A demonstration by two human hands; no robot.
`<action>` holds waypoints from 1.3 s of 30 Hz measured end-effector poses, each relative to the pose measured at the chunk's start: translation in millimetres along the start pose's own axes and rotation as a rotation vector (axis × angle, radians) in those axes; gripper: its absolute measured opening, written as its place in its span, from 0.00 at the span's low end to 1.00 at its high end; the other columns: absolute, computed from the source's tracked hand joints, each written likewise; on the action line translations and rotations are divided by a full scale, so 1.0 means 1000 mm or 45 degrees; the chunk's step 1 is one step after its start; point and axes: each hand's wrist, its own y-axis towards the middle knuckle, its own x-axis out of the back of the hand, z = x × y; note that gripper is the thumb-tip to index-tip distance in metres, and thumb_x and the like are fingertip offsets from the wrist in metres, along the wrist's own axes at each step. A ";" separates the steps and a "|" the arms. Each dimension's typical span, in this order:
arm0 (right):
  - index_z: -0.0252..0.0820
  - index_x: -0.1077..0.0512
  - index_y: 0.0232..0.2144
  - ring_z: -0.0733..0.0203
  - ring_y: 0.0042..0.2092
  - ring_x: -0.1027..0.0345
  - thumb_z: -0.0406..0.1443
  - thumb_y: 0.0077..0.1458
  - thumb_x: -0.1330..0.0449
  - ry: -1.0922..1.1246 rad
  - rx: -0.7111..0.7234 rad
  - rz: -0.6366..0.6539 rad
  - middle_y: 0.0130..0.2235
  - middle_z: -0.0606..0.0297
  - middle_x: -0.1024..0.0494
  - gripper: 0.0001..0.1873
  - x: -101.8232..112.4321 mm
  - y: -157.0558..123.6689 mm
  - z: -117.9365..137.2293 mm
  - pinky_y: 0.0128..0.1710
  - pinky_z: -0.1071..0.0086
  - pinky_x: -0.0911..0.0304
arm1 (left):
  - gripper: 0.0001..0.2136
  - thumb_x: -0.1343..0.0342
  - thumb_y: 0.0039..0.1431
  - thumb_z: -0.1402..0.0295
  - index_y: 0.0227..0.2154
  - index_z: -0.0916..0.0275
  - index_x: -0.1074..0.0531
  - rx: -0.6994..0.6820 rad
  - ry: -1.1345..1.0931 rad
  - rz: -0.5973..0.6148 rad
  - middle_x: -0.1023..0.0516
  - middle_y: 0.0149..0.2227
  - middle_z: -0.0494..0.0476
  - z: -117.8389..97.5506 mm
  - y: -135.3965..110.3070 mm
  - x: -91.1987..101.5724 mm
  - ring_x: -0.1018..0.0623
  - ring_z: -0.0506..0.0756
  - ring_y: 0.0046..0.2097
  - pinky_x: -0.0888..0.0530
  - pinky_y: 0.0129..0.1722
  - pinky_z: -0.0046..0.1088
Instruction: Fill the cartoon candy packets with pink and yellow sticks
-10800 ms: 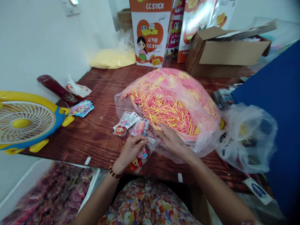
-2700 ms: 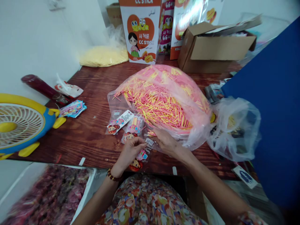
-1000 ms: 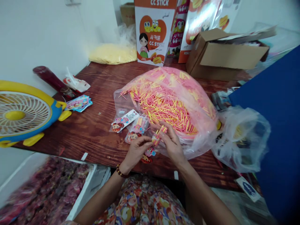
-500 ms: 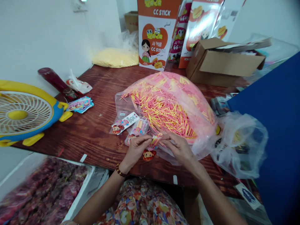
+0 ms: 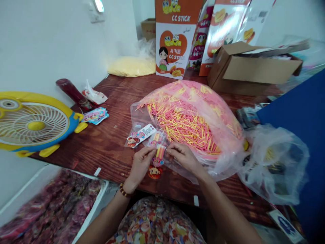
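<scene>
Between my hands is a small clear packet of pink and yellow candy sticks (image 5: 159, 152), with a printed cartoon face at its lower end. My left hand (image 5: 142, 164) pinches the packet's left edge. My right hand (image 5: 185, 157) has its fingertips closed at the upper right edge. Just behind lie another filled packet (image 5: 156, 136) and a white printed card packet (image 5: 143, 135). Beyond them a large pink-tinted plastic bag (image 5: 218, 112) lies open, heaped with loose candy sticks (image 5: 182, 125).
A yellow and blue fan (image 5: 38, 125) stands at left, near printed sachets (image 5: 95, 115) and a dark red bottle (image 5: 72, 92). CC Stick boxes (image 5: 172, 44) and an open carton (image 5: 254, 69) line the back. A crumpled clear bag (image 5: 279, 162) lies right; a white bin (image 5: 101, 193) stands below left.
The sticks between my hands were bunched at my fingertips; now they lie straight inside the packet, which hangs flatter with its print showing. My view has shifted slightly left.
</scene>
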 end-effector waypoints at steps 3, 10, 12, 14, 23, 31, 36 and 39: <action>0.42 0.30 0.27 0.66 0.24 0.35 0.40 0.56 0.43 0.072 -0.025 -0.086 0.25 0.70 0.27 0.09 -0.010 0.036 -0.014 0.27 0.72 0.39 | 0.11 0.44 0.61 0.62 0.38 0.63 0.21 -0.031 0.113 -0.048 0.19 0.37 0.56 0.009 0.029 0.012 0.23 0.54 0.39 0.28 0.41 0.29; 0.41 0.31 0.23 0.65 0.26 0.36 0.37 0.54 0.45 -0.340 -0.048 -0.242 0.22 0.70 0.29 0.10 -0.003 0.085 -0.049 0.28 0.73 0.43 | 0.15 0.42 0.58 0.64 0.47 0.64 0.26 -0.147 0.541 0.094 0.23 0.44 0.62 0.052 0.065 0.017 0.24 0.57 0.43 0.28 0.47 0.37; 0.41 0.29 0.25 0.65 0.28 0.35 0.40 0.56 0.45 -0.397 -0.003 -0.305 0.25 0.69 0.27 0.11 -0.002 0.076 -0.052 0.29 0.73 0.43 | 0.18 0.41 0.57 0.64 0.49 0.66 0.28 -0.110 0.564 0.119 0.24 0.45 0.64 0.061 0.063 0.016 0.25 0.58 0.45 0.28 0.48 0.39; 0.41 0.30 0.26 0.64 0.28 0.34 0.42 0.57 0.45 -0.412 -0.038 -0.353 0.25 0.68 0.27 0.13 -0.003 0.060 -0.052 0.28 0.72 0.42 | 0.20 0.41 0.57 0.64 0.51 0.67 0.29 -0.057 0.564 0.135 0.24 0.47 0.65 0.064 0.062 0.016 0.25 0.59 0.46 0.29 0.49 0.40; 0.41 0.31 0.43 0.63 0.30 0.26 0.39 0.55 0.41 0.024 -0.464 -0.235 0.40 0.60 0.20 0.14 -0.036 0.027 -0.056 0.18 0.76 0.42 | 0.18 0.40 0.53 0.63 0.45 0.67 0.26 0.133 0.353 0.336 0.21 0.43 0.61 0.060 0.073 0.013 0.24 0.59 0.44 0.28 0.45 0.35; 0.39 0.31 0.35 0.63 0.24 0.31 0.40 0.41 0.32 0.415 -0.456 -0.282 0.28 0.66 0.22 0.19 -0.052 0.044 -0.074 0.24 0.70 0.36 | 0.19 0.35 0.44 0.65 0.40 0.67 0.25 0.434 0.059 0.464 0.20 0.40 0.58 0.052 0.079 0.011 0.24 0.57 0.39 0.28 0.38 0.30; 0.40 0.29 0.42 0.58 0.31 0.28 0.42 0.44 0.33 0.343 -0.324 -0.218 0.36 0.62 0.19 0.23 -0.053 0.037 -0.080 0.28 0.68 0.34 | 0.18 0.34 0.42 0.65 0.37 0.67 0.27 0.560 -0.045 0.535 0.22 0.36 0.57 0.048 0.076 0.013 0.25 0.55 0.36 0.29 0.36 0.30; 0.43 0.30 0.46 0.55 0.39 0.27 0.43 0.46 0.34 0.111 -0.185 -0.286 0.41 0.62 0.20 0.24 -0.056 0.029 -0.082 0.37 0.65 0.33 | 0.19 0.35 0.43 0.66 0.39 0.66 0.29 0.530 -0.090 0.531 0.24 0.38 0.56 0.047 0.069 0.018 0.25 0.55 0.39 0.29 0.38 0.30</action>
